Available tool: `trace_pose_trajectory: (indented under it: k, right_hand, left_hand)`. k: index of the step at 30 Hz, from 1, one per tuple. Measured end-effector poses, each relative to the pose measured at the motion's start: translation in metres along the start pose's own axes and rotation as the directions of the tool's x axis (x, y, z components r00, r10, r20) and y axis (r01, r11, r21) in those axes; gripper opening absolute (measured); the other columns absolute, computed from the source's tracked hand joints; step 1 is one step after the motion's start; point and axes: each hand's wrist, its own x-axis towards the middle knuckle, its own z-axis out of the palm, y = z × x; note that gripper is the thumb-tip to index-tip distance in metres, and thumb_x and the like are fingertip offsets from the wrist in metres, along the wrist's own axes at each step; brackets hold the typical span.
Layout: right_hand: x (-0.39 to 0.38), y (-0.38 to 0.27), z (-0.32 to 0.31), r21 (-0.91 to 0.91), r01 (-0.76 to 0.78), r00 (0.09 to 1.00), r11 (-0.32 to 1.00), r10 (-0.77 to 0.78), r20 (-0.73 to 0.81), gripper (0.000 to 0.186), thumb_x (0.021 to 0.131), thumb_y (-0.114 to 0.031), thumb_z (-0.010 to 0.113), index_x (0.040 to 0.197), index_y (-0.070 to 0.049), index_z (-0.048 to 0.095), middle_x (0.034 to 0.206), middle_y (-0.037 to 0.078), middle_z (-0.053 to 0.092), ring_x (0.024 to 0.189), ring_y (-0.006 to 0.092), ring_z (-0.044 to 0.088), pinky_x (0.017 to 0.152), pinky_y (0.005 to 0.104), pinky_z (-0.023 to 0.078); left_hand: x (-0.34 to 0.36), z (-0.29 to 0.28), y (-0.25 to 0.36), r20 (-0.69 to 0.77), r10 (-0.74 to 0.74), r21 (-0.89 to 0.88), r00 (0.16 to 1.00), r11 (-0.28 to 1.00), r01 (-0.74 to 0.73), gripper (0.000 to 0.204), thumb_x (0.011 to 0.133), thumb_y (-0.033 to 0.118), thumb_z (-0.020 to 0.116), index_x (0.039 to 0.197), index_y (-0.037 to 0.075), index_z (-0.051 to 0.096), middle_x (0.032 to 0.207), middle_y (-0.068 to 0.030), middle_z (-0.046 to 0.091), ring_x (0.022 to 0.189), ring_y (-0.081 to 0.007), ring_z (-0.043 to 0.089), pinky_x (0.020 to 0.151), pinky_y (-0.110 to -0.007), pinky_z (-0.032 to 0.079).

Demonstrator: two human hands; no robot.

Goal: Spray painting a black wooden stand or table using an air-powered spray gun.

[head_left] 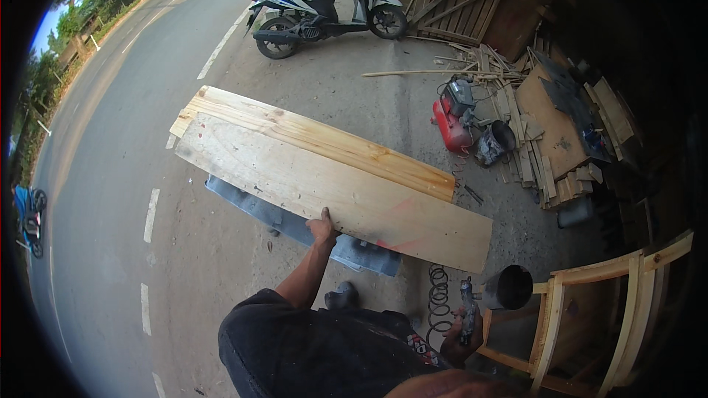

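Observation:
A long, thin plywood board [332, 184] lies slantwise in front of me, overlapping a pale pine plank [317, 133] on its far side. My left hand [321, 228] grips the board's near edge, thumb on top and the other fingers mostly hidden. Below that edge a worn blue-grey surface [258, 210] shows. Low on the right, my right hand [463, 339] is wrapped round a spray gun [467, 298] with a dark round cup [507, 287]. A coiled air hose [439, 295] hangs beside the gun.
A wooden frame [557, 324] stands close on my right. Beyond it are a red air compressor [451, 125], a dark bucket [495, 141] and stacked wood offcuts [527, 140]. A parked scooter [324, 15] stands ahead; the road [110, 177] runs along the left.

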Motion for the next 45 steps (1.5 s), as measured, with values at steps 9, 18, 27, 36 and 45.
trace_pose_trajectory:
  k: [9,18,27,36,45]
  right_hand:
    - [-0.014,0.012,0.006,0.066,-0.056,0.995,0.996,0.061,-0.078,0.043,0.099,-0.010,0.060,0.139,0.005,0.058,0.105,0.014,0.073,0.085,0.0152,0.071,0.041,0.0208,0.051]
    - [-0.008,-0.016,0.014,0.040,-0.119,0.989,0.992,0.123,-0.084,0.043,0.099,-0.009,0.060,0.138,0.006,0.057,0.102,0.016,0.072,0.071,0.0147,0.069,0.049,0.0243,0.053]
    - [0.030,-0.024,0.029,-0.071,0.060,0.996,0.996,-0.064,-0.057,0.045,0.099,-0.009,0.060,0.141,0.009,0.055,0.106,0.020,0.073,0.095,0.0286,0.075,0.082,0.0386,0.060]
    - [0.032,-0.031,0.036,-0.136,0.010,0.998,0.991,-0.018,-0.059,0.046,0.097,-0.005,0.061,0.141,0.009,0.055,0.106,0.020,0.073,0.095,0.0293,0.074,0.086,0.0393,0.059]
    - [0.072,-0.032,0.067,-0.134,-0.023,0.999,0.991,0.017,-0.051,0.045,0.098,-0.006,0.062,0.140,0.009,0.055,0.108,0.020,0.073,0.098,0.0285,0.074,0.087,0.0392,0.058]
  left_hand:
    - [0.020,0.069,-0.019,-0.203,-0.091,0.147,0.975,0.982,0.122,0.111,0.098,0.040,0.073,0.152,-0.024,-0.001,0.143,-0.0397,0.051,0.127,-0.0457,0.062,0.103,-0.046,0.056]
    - [0.060,0.125,-0.002,0.001,-0.268,-0.418,0.964,0.875,0.243,0.064,0.101,0.021,0.071,0.143,-0.006,0.033,0.135,-0.0257,0.061,0.106,-0.0420,0.072,0.080,-0.057,0.066]
    - [0.119,0.115,0.061,0.148,-0.150,-0.542,0.978,0.815,0.207,0.055,0.111,0.031,0.051,0.150,-0.006,0.037,0.149,-0.0255,0.051,0.131,-0.0470,0.058,0.100,-0.071,0.056]
    - [0.156,0.082,0.084,0.107,-0.148,-0.657,0.983,0.732,0.182,0.055,0.113,0.031,0.047,0.155,-0.002,0.036,0.154,-0.0232,0.048,0.134,-0.0505,0.055,0.103,-0.072,0.053]
    - [0.169,0.084,0.095,-0.003,-0.176,-0.750,0.984,0.652,0.114,0.057,0.113,0.033,0.046,0.156,-0.002,0.032,0.151,-0.0239,0.049,0.131,-0.0467,0.058,0.102,-0.068,0.056]
